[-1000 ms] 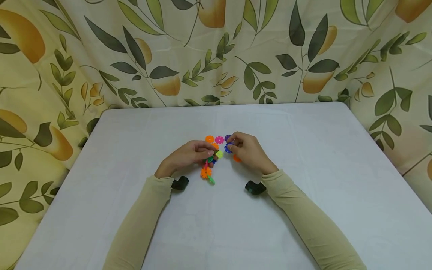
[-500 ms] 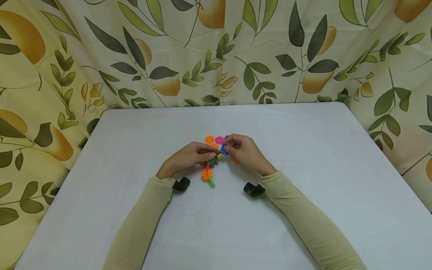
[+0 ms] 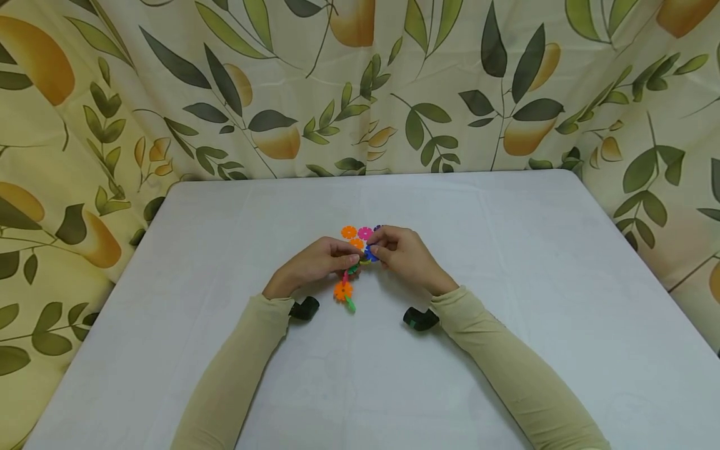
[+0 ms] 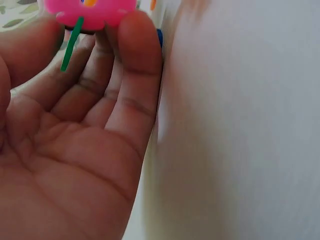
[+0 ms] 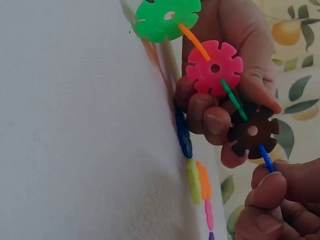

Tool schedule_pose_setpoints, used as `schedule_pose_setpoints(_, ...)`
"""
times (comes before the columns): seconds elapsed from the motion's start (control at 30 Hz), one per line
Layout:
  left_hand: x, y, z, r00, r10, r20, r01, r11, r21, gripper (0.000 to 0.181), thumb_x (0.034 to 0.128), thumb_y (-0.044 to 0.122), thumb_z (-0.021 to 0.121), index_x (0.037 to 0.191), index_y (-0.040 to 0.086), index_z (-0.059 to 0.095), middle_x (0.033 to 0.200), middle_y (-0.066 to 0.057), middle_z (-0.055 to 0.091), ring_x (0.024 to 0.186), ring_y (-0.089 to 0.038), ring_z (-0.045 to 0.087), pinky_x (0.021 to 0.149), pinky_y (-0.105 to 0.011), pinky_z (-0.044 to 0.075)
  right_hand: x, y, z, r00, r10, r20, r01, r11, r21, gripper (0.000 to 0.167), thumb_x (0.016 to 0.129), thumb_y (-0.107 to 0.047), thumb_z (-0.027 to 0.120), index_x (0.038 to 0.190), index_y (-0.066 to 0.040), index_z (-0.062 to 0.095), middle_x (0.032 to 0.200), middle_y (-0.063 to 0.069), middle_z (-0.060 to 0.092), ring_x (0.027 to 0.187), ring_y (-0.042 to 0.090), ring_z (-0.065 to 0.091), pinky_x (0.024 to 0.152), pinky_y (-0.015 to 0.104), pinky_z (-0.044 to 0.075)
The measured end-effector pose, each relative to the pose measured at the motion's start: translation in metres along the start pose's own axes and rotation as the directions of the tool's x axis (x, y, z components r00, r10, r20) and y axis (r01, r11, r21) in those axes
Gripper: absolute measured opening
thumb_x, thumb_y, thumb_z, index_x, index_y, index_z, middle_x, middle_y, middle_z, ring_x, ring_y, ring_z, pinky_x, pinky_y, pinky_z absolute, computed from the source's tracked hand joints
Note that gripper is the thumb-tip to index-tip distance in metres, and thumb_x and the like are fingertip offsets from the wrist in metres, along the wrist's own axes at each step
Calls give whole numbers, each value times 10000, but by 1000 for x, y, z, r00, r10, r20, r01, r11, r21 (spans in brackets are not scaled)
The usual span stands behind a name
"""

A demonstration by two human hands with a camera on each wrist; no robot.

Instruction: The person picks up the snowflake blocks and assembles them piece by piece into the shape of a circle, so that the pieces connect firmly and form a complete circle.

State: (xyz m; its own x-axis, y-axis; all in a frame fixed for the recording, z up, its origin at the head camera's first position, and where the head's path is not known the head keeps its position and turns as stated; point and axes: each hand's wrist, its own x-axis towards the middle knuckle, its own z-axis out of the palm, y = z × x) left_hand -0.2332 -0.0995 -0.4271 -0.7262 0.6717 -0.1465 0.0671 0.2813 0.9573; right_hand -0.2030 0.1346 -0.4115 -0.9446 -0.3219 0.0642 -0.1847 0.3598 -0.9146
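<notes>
Notched plastic flower discs are joined edge to edge in a chain held by my left hand [image 3: 314, 265]. In the right wrist view the chain shows a green disc [image 5: 155, 27], an edge-on orange disc [image 5: 192, 41], a pink disc [image 5: 215, 75], an edge-on green disc [image 5: 233, 99] and a brown disc [image 5: 242, 135]. The left thumb and fingers pinch the chain around the brown disc. My right hand [image 3: 413, 257] pinches a blue disc [image 5: 267, 159], edge-on, its rim meeting a brown notch; how deep it sits I cannot tell. The left wrist view shows the pink disc [image 4: 95, 20] near the fingertips.
Loose discs lie on the white table [image 3: 360, 387] just beyond the hands, among them an orange disc [image 3: 349, 232] and a pink disc [image 3: 365, 233]. Black wrist cameras hang below both cuffs. A patterned curtain [image 3: 360, 87] stands behind the table's far edge.
My right hand has moved left with the blue disc, bringing it against the chain in my left hand. The left hand has shifted only slightly.
</notes>
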Motion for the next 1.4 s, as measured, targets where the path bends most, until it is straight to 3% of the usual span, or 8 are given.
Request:
schedule_pose_setpoints(0.33,-1,4,6,999,-17,-28,18,999,43,236,1095,74,606,1235,-64,736,961,-73,714,870,-216,603,776,-288,480,-3,-1,6,1000,-24,-8,23,1000,-14,71,999,77,674,1048,47,716,846,102,663,627,200,559,563,241,474)
schedule_pose_setpoints(0.57,-1,2,1,1000,-9,15,8,999,44,248,1100,88,602,1249,-77,712,958,-76,710,853,-207,611,792,-289,501,-3,0,10,998,-51,-38,50,998,-33,70,1000,67,678,1023,21,725,870,93,685,633,203,568,574,250,483)
schedule_pose_setpoints(0.93,-6,0,-9,997,-34,71,39,997,-61,304,1094,248,644,1229,-14,716,941,-82,681,843,-221,562,751,-298,478,-3,-4,14,994,-94,-56,89,993,-77,93,1025,-28,694,1091,1,752,865,72,719,676,230,616,616,298,527)
schedule_pose_setpoints(1.07,-11,-1,-16,996,-69,56,72,996,-58,295,1086,272,649,1207,10,708,991,-109,736,890,-241,603,795,-327,492,-2,-5,14,991,-96,-89,87,991,-100,147,1041,-46,669,1145,27,744,947,94,743,687,229,630,658,319,539)
schedule_pose_setpoints(1.2,-16,-5,-24,994,-95,45,99,991,-92,286,1094,247,633,1243,6,671,1055,-129,765,977,-260,649,880,-356,520,0,-4,14,991,-90,-98,78,990,-120,163,1048,-45,659,1161,33,746,985,140,750,700,245,637,679,350,541)
schedule_pose_setpoints(1.4,-19,-11,-32,995,-62,80,79,971,-227,244,1107,119,586,1257,-73,601,1104,-165,736,1027,-279,666,970,-373,562,4,0,13,993,-112,-46,100,971,-217,160,1044,-36,658,1155,22,757,957,100,729,779,244,598,703,358,523)
